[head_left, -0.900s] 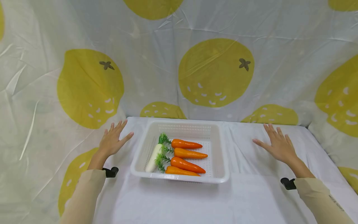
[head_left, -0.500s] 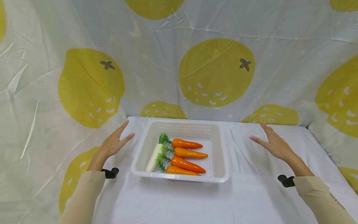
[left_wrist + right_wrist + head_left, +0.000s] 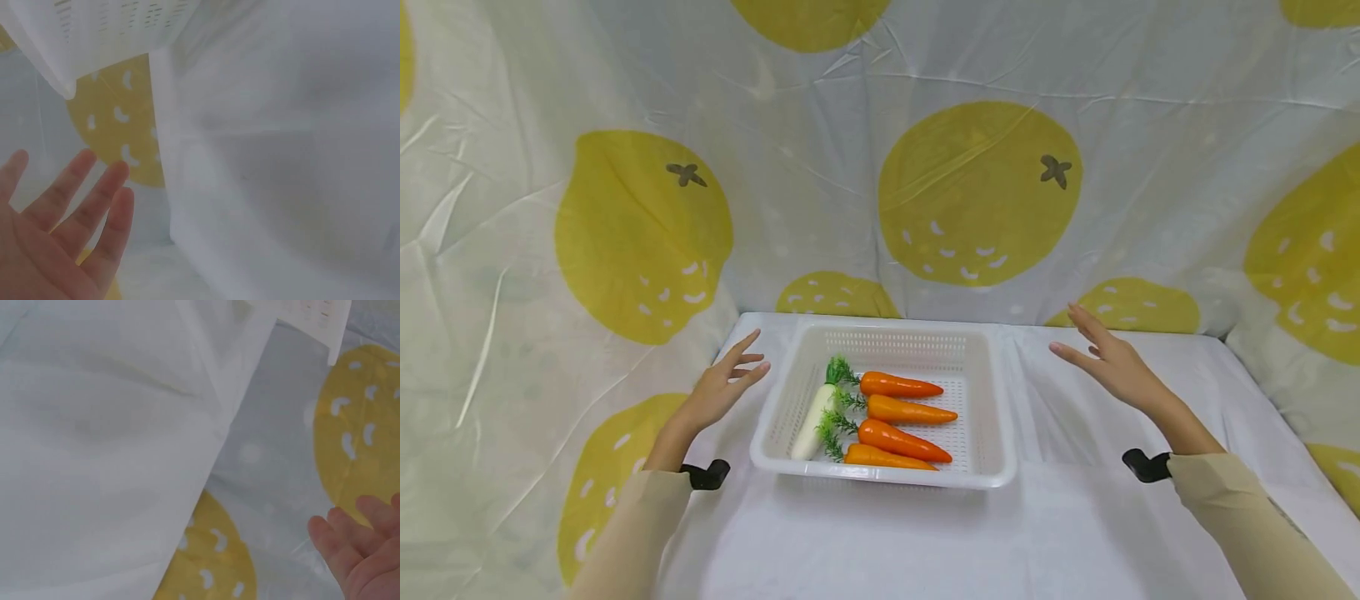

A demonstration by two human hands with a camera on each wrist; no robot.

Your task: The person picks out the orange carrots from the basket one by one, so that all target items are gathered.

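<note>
A white perforated plastic basket (image 3: 883, 475) stands on the white cloth. Inside, a white radish (image 3: 810, 427) with a green top lies along the left side, and several orange carrots (image 3: 912, 412) lie to its right, one above another, their leafy ends toward the radish. My left hand (image 3: 711, 396) hovers left of the basket, apart from it, fingers extended and holding nothing. To the basket's right, my right hand (image 3: 1116, 367) is raised with thumb and fingers apart, also holding nothing. Both wrist views show loosely spread fingers, with only a corner of the basket (image 3: 112, 37) above.
White cloth covers the table (image 3: 880, 550), which ends at a back edge against a hanging curtain (image 3: 805, 192) printed with yellow lemons. Another lemon-print sheet hangs on the left, close to the left arm. Each wrist wears a black strap mount (image 3: 707, 475).
Both hands have moved inward toward the basket, the right one farther and slightly up. Their fingers, spread earlier, are now closer together. The basket and vegetables have stayed in place.
</note>
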